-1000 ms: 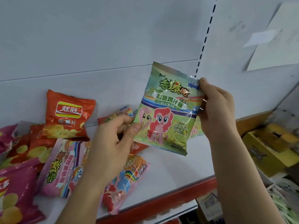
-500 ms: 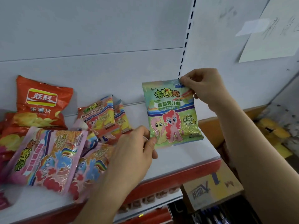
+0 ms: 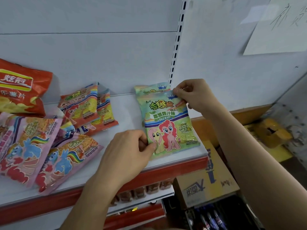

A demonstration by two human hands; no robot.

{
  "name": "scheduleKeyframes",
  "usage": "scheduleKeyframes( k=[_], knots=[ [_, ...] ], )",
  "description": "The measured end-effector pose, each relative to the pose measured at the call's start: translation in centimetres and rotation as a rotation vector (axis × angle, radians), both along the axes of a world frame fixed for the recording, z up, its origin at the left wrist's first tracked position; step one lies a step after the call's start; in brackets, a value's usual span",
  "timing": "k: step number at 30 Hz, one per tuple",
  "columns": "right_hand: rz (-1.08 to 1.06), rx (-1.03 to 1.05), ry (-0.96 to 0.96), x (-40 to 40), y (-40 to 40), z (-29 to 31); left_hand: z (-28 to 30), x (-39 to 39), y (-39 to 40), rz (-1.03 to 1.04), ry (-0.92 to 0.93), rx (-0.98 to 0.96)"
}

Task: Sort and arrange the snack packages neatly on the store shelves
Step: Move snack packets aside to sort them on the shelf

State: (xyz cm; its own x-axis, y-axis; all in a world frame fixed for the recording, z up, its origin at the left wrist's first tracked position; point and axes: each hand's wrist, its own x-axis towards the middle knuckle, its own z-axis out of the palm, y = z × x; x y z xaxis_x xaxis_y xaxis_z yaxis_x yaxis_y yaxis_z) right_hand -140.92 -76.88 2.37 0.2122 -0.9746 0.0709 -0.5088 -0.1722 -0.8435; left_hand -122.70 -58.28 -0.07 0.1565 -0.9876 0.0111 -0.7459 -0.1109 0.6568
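i pinch the green pony snack bag [image 3: 167, 128] with my left hand [image 3: 126, 155] low down and my right hand [image 3: 194, 97] up top, setting it on the shelf [image 3: 126, 113] by what looks like another green bag [image 3: 151, 90], and next i should let go gently.

This is a shop. A white metal shelf [image 3: 126, 113] with a red front edge carries many printed snack packets [image 3: 167, 128], a slotted upright [image 3: 176, 47] runs up the back panel, and cardboard cartons [image 3: 206, 183] of stock sit beside a lower shelf of packaged goods [image 3: 141, 191].
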Motion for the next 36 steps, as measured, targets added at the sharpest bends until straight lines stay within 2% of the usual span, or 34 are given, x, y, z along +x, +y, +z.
scheduleKeyframes(
  k=[21,24,27,31,36],
  knots=[
    [-0.003,-0.046,0.1,-1.4,0.7,-1.4,0.1,0.6,0.5,-0.145,-0.076,0.009],
    [-0.041,-0.104,0.116,-1.2,0.9,-0.7,1.1,1.4,0.6,-0.147,-0.153,0.003],
    [-0.041,-0.184,0.127,0.8,1.7,1.1,2.7,3.9,0.2,-0.096,-0.3,-0.083],
    [0.098,-0.244,0.151,6.0,3.7,3.2,4.7,9.1,-0.2,-0.015,-0.364,-0.21],
    [0.296,-0.171,0.242,14.4,6.0,3.9,5.5,15.6,0.0,0.089,-0.42,-0.279]
  ],
)
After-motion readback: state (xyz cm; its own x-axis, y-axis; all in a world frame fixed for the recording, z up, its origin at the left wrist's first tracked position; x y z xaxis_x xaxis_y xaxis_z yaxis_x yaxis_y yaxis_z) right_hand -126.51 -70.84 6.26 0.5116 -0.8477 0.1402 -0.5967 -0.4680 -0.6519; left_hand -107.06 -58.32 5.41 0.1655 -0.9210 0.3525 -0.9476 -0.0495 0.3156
